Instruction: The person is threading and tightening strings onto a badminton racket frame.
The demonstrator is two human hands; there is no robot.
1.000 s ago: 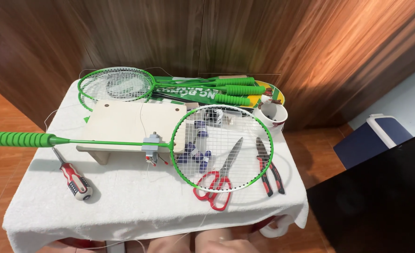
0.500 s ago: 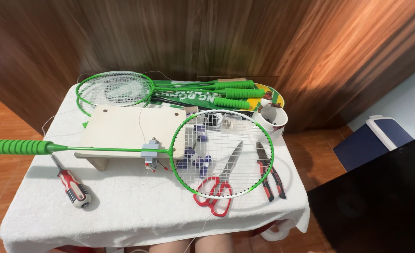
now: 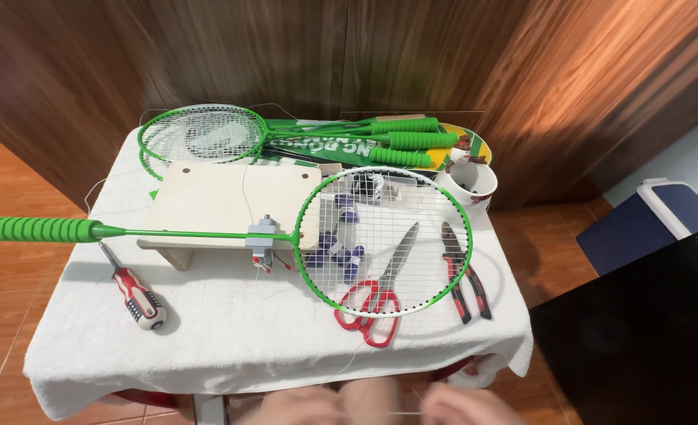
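Your L hand [image 3: 301, 405] & R hand [image 3: 463, 405] are low at the table edge, blurred. Thin string [image 3: 388, 412] seems stretched betw. them; finger state: can't tell. Step, I judge: readying string.

Beyond: red scissors [image 3: 386, 275] under the green racket [image 3: 183, 233] head, flat on white cloth [image 3: 231, 338], pliers [image 3: 452, 248] just beside.

Next calls for a firm pinch on the string end, racket steady.

Far: spare rackets [image 3: 207, 135].

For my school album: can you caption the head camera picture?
Green racket lies over red scissors on a white-clothed table; both hands sit below.
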